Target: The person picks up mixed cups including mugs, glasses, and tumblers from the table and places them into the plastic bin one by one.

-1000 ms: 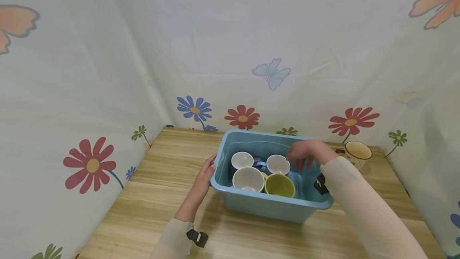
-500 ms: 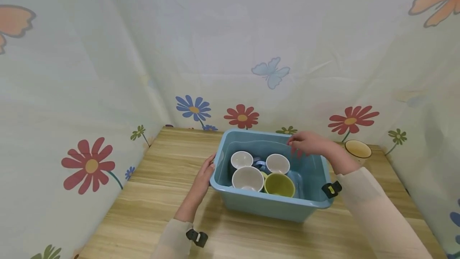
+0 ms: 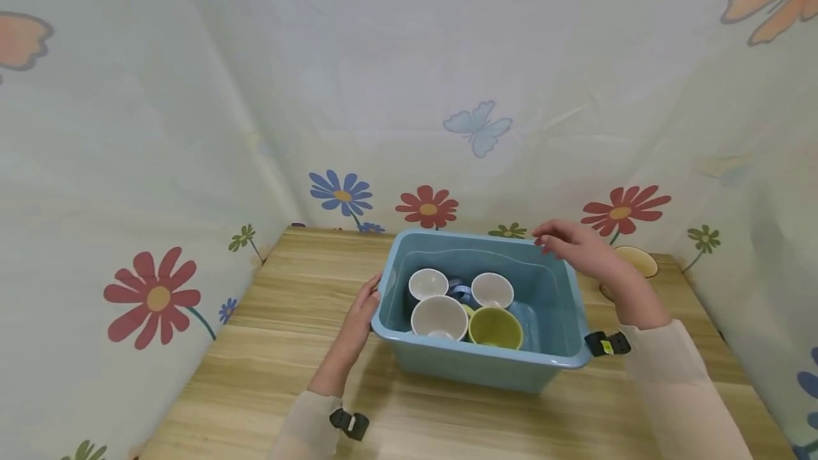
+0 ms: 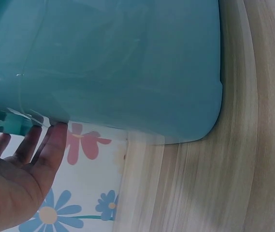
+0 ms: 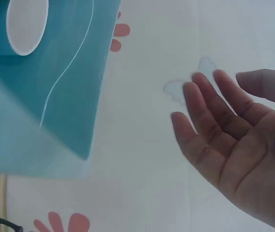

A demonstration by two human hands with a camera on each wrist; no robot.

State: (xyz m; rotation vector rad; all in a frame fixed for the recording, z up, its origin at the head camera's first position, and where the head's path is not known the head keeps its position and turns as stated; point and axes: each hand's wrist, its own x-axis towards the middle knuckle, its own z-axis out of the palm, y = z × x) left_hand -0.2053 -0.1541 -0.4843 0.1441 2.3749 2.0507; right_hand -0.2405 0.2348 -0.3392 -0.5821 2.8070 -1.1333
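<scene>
A blue plastic tub (image 3: 460,364) stands on the wooden table, with several mugs upright inside. Two smaller mugs with white insides, a left one (image 3: 428,284) and a right one (image 3: 493,290), are at the back. In front of them are a larger white mug (image 3: 439,318) and a yellow-green mug (image 3: 495,329). My left hand (image 3: 359,314) rests against the tub's left end; in the left wrist view its fingertips touch the wall near the rim. My right hand (image 3: 578,247) is over the tub's back right corner, fingers loosely bent, holding nothing. Partly behind it stands a cream mug (image 3: 641,259).
The wooden table (image 3: 268,346) extends to both sides of the tub. A curtain (image 3: 383,91) printed with flowers and butterflies hangs close behind the table and at its sides. Inside the tub, the right end shows bare floor (image 3: 533,321).
My right hand has lifted out of the tub beside the back right mug and moved right and back, past the rim towards the cream mug. My left hand has stayed at the tub's left end.
</scene>
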